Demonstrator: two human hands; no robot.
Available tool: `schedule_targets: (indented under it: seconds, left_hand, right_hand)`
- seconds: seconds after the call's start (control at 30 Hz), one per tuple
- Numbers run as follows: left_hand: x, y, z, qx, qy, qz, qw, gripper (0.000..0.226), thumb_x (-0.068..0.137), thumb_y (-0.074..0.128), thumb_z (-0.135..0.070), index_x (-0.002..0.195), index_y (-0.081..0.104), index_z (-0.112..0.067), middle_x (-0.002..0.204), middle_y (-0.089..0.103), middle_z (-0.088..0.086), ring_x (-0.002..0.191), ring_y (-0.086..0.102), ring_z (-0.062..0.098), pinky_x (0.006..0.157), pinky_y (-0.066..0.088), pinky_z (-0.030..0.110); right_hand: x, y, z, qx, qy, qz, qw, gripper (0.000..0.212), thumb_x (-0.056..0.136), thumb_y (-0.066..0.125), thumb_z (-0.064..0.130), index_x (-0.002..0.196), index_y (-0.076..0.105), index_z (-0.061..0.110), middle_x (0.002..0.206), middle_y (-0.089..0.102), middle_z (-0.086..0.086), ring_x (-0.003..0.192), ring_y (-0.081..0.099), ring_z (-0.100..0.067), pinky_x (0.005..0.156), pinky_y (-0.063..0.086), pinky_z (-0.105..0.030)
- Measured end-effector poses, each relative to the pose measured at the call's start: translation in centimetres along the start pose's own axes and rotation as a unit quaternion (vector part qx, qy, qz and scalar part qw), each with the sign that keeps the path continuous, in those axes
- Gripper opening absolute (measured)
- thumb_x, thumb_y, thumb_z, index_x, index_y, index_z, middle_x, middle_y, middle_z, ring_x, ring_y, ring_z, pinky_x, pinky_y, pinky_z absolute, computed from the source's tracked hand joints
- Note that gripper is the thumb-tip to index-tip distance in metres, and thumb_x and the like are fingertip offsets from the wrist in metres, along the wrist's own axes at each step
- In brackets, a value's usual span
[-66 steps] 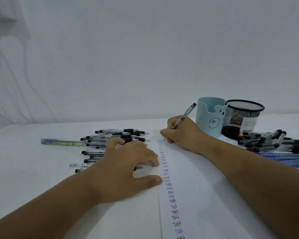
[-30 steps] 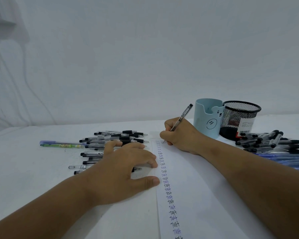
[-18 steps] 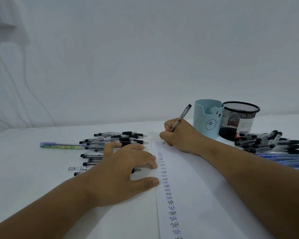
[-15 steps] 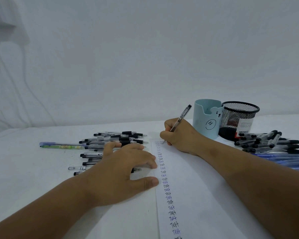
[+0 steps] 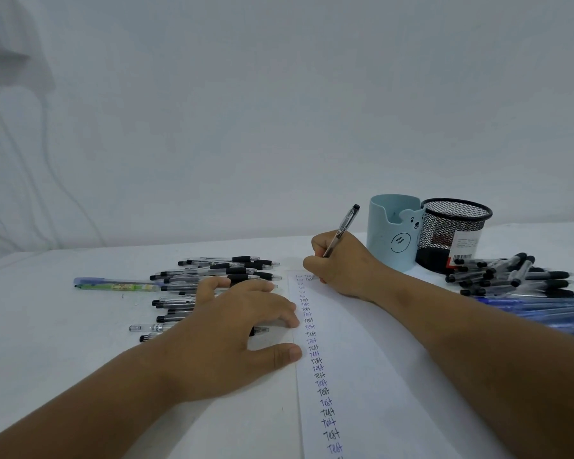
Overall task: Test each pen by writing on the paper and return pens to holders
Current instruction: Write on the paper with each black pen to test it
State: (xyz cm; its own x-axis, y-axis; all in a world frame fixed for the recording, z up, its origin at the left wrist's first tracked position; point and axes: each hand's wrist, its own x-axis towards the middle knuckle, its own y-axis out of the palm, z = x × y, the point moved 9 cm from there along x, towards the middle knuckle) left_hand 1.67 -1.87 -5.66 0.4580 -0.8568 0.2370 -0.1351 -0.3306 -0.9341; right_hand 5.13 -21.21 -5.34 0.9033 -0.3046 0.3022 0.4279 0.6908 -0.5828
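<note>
White tabletop [image 5: 63, 326]: right hand [image 5: 342, 266] fingers clasp pen [image 5: 340, 231]; left hand [image 5: 232, 329] fingers splayed on paper [image 5: 362, 376].

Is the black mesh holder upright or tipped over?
Upright. The black mesh holder stands on its base beside the blue bear cup, rim facing up. No pen tops show above its rim.

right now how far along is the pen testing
Done: a long column of "Test" words runs down the paper. In hand: the right hand writes with a pen at the top; the left hand steadies the sheet. Left: pen piles lie on the table; neither holder shows pens.
</note>
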Motion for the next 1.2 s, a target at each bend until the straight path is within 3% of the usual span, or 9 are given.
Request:
schedule_targets:
  seconds: [0.17, 0.33, 0.5, 0.63, 0.73, 0.87, 0.93, 1.07, 1.2]
  left_hand:
    - [0.0, 0.0, 0.2, 0.003, 0.000, -0.015, 1.000, 0.047, 0.082, 0.045, -0.079, 0.113, 0.059, -0.046, 0.131, 0.045, -0.047, 0.139, 0.012, -0.024, 0.119, -0.005, 0.041]
    - [0.2, -0.2, -0.6, 0.020, 0.006, -0.039, 0.999, 0.060, 0.077, 0.029, -0.088, 0.103, 0.057, -0.043, 0.128, 0.049, -0.041, 0.135, 0.015, -0.025, 0.116, -0.009, 0.031]
    - [0.2, -0.1, -1.5, 0.082, 0.011, -0.051, 0.995, 0.056, 0.075, 0.031, -0.085, 0.097, 0.053, -0.038, 0.119, 0.055, -0.031, 0.129, 0.028, -0.019, 0.113, -0.008, 0.031]
    - [0.3, -0.3, -1.9, 0.086, 0.004, -0.057, 0.995, 0.056, 0.076, 0.029, -0.082, 0.097, 0.054, -0.036, 0.113, 0.055, -0.029, 0.125, 0.034, -0.015, 0.109, -0.014, 0.024]
    - [0.3, -0.3, -2.3, 0.087, -0.006, -0.047, 0.995, 0.062, 0.072, 0.023, -0.079, 0.099, 0.056, -0.033, 0.109, 0.054, -0.026, 0.122, 0.036, -0.012, 0.113, -0.011, 0.032]
    - [0.3, -0.4, -2.6, 0.082, -0.026, -0.034, 0.996, 0.045, 0.081, 0.035, -0.069, 0.096, 0.054, -0.030, 0.108, 0.052, -0.024, 0.119, 0.037, -0.009, 0.114, -0.012, 0.034]
    - [0.4, -0.3, -2.6, 0.093, -0.034, -0.034, 0.995, 0.042, 0.083, 0.036, -0.067, 0.094, 0.052, -0.030, 0.106, 0.052, -0.023, 0.117, 0.038, -0.007, 0.116, -0.009, 0.038]
    - [0.6, 0.0, -3.1, 0.137, -0.036, -0.039, 0.989, 0.062, 0.074, 0.018, -0.084, 0.098, 0.047, -0.035, 0.108, 0.051, -0.024, 0.118, 0.038, -0.006, 0.115, -0.003, 0.041]
    - [0.3, 0.0, -3.4, 0.152, -0.022, -0.055, 0.987, 0.067, 0.075, 0.011, -0.082, 0.121, 0.046, -0.047, 0.116, 0.049, -0.028, 0.126, 0.034, -0.009, 0.115, -0.004, 0.041]
  right_hand:
    - [-0.2, -0.6, -0.2, 0.018, 0.003, -0.031, 0.999, 0.034, 0.084, 0.064, 0.019, 0.059, 0.040, 0.017, 0.051, 0.043, 0.003, 0.053, 0.043, -0.015, 0.052, 0.034, -0.026]
    - [-1.0, -1.6, 2.0, 0.099, -0.046, -0.070, 0.992, 0.046, 0.102, 0.054, 0.031, 0.070, 0.036, 0.003, 0.065, 0.039, -0.005, 0.058, 0.035, -0.015, 0.057, 0.034, -0.028]
    - [-1.1, -2.5, 4.3, 0.048, -0.089, -0.081, 0.992, 0.030, 0.096, 0.055, 0.052, 0.102, 0.047, 0.024, 0.056, 0.043, 0.001, 0.051, 0.038, -0.014, 0.050, 0.036, -0.023]
    - [-1.2, -3.4, 5.6, 0.049, -0.086, -0.074, 0.992, 0.024, 0.104, 0.046, 0.043, 0.101, 0.058, 0.023, 0.057, 0.052, -0.002, 0.050, 0.046, -0.016, 0.041, 0.039, -0.023]
    - [-1.1, -5.1, 6.8, 0.055, -0.083, -0.085, 0.991, 0.030, 0.106, 0.042, 0.034, 0.094, 0.067, 0.021, 0.058, 0.053, -0.004, 0.047, 0.044, -0.015, 0.038, 0.040, -0.025]
    - [-1.0, -6.4, 8.0, 0.028, -0.110, -0.093, 0.989, 0.031, 0.099, 0.048, 0.032, 0.076, 0.069, 0.029, 0.056, 0.045, -0.005, 0.055, 0.043, -0.020, 0.058, 0.041, -0.031]
    - [-1.0, -6.9, 8.2, 0.030, -0.115, -0.084, 0.989, 0.029, 0.097, 0.053, 0.032, 0.080, 0.072, 0.019, 0.059, 0.045, -0.006, 0.058, 0.042, -0.019, 0.061, 0.039, -0.032]
    - [-1.7, -8.4, 8.3, -0.013, -0.095, -0.053, 0.994, 0.030, 0.100, 0.056, 0.030, 0.097, 0.071, 0.004, 0.070, 0.050, -0.006, 0.051, 0.043, -0.007, 0.057, 0.040, -0.024]
    - [-2.9, -10.7, 6.2, -0.087, -0.062, -0.031, 0.994, 0.024, 0.098, 0.060, 0.037, 0.102, 0.072, 0.017, 0.082, 0.068, -0.003, 0.056, 0.045, -0.013, 0.061, 0.043, -0.029]
